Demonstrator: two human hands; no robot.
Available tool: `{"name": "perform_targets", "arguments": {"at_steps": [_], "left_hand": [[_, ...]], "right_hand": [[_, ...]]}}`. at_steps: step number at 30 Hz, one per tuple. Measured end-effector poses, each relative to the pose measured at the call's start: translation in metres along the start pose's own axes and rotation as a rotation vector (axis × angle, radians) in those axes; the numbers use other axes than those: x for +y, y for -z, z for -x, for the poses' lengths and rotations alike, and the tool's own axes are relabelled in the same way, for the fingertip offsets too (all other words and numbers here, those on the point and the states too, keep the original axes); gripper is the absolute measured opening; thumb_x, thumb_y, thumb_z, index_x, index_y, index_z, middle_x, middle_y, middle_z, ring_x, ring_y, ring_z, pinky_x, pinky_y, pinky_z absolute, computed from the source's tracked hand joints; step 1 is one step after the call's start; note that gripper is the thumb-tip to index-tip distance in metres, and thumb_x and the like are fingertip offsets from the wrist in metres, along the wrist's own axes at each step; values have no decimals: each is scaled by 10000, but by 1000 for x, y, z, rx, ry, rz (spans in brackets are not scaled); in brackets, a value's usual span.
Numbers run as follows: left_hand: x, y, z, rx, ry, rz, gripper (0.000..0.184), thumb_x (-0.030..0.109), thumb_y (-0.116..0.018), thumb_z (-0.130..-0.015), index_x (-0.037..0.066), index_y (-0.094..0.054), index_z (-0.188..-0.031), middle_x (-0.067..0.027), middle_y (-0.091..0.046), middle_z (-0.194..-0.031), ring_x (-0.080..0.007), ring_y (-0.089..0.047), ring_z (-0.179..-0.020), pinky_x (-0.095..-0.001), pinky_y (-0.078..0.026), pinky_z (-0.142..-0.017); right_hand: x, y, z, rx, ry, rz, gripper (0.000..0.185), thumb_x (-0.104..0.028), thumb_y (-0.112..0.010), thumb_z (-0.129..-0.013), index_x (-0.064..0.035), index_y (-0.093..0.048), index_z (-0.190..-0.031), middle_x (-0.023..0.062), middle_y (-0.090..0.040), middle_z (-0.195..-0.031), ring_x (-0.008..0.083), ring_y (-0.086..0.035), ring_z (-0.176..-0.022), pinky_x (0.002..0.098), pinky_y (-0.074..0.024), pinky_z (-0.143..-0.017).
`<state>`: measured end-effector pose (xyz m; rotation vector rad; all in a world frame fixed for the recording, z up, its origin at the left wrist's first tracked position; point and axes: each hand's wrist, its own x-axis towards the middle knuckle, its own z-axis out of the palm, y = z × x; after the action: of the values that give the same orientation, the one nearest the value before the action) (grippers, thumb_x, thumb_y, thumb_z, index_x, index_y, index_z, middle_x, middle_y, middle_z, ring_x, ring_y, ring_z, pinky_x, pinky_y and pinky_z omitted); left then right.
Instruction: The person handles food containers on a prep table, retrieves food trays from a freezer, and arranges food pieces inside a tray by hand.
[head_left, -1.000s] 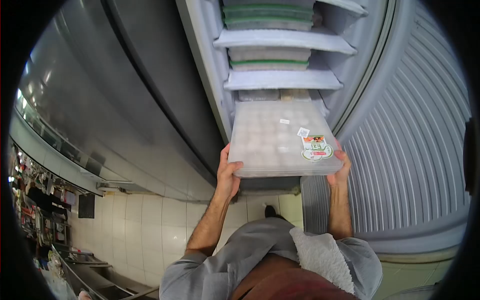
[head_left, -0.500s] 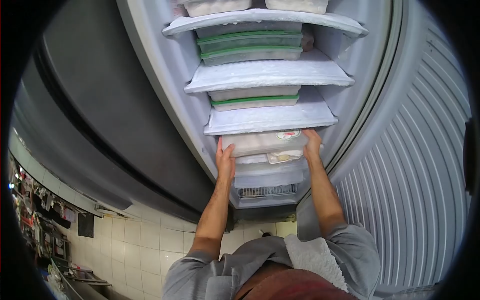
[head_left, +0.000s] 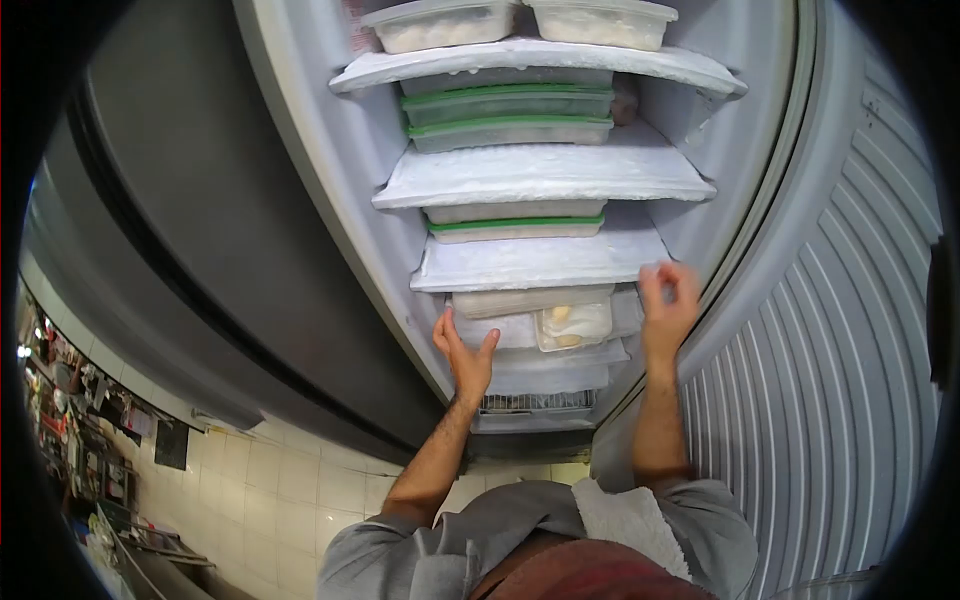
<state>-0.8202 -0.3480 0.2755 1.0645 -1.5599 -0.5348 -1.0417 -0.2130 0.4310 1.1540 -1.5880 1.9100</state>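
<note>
A wide translucent container (head_left: 530, 301) lies inside the freezer, below the lowest white shelf (head_left: 540, 264). In front of its right part sits a small clear box (head_left: 574, 327) with pale contents. My left hand (head_left: 466, 358) is just below the wide container's left end, fingers and thumb apart, holding nothing. Near the right end of the shelf edge is my right hand (head_left: 669, 302), slightly blurred, its fingers curled but apart and with nothing in them.
Green-lidded containers (head_left: 510, 118) stand on frosted shelves above, with two tubs (head_left: 600, 24) at the top. The ribbed door (head_left: 800, 400) stands open at right. A grey appliance (head_left: 220, 220) is at left, beside a tiled floor (head_left: 270, 480).
The wide container has moved from in front of the freezer to inside it. Both my hands have let go of it; my right hand has moved off to the right.
</note>
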Motion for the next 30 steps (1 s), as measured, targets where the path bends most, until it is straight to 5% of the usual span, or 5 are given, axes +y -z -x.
{"name": "perform_targets", "arguments": {"at_steps": [8,13,15,19,30], "left_hand": [[245,76,-190,468,-1156,-2,452,184,-769,-687,103,-587,-1094,-82,-532,-1101,-275,-477,-1047,-428,-343,-880],[311,76,-297,368,-1075,-372,591,341,-669,-807,64,-455,-1284,-162,-491,-1254,-338,-405,-1229,-461,-332,-1027],[325,73,-305,-6,-656,-614,599,297,-726,-749,45,-495,-1241,-174,-468,-1254,-323,-402,-1214,-435,-366,-988],[344,92,-270,-36,-667,-677,619,273,-765,-698,47,-516,-1218,-181,-487,-1182,-346,-427,-1145,-440,-378,-965],[323,133,-216,553,-968,-639,618,-54,-696,-620,59,-460,-1180,-193,-475,-1099,-379,-436,-1058,-463,-386,-920]], "right_hand": [[-122,-79,-240,218,940,355,445,-323,-646,-788,15,-567,-1066,224,-574,-1063,402,-500,-1068,478,-402,-935],[-108,-94,-288,-339,568,587,464,-330,-727,-724,20,-600,-1001,226,-558,-1035,388,-486,-1031,447,-388,-922],[-103,-86,-289,-307,570,603,470,-347,-753,-692,0,-612,-977,217,-549,-1010,374,-479,-982,447,-399,-875],[-117,-53,-263,-253,614,489,521,-269,-798,-629,-20,-581,-1032,192,-519,-1047,370,-452,-1022,443,-393,-889],[-129,-14,-224,116,830,587,583,-31,-743,-571,-87,-534,-1113,153,-471,-1066,346,-431,-1036,440,-370,-903]]}}
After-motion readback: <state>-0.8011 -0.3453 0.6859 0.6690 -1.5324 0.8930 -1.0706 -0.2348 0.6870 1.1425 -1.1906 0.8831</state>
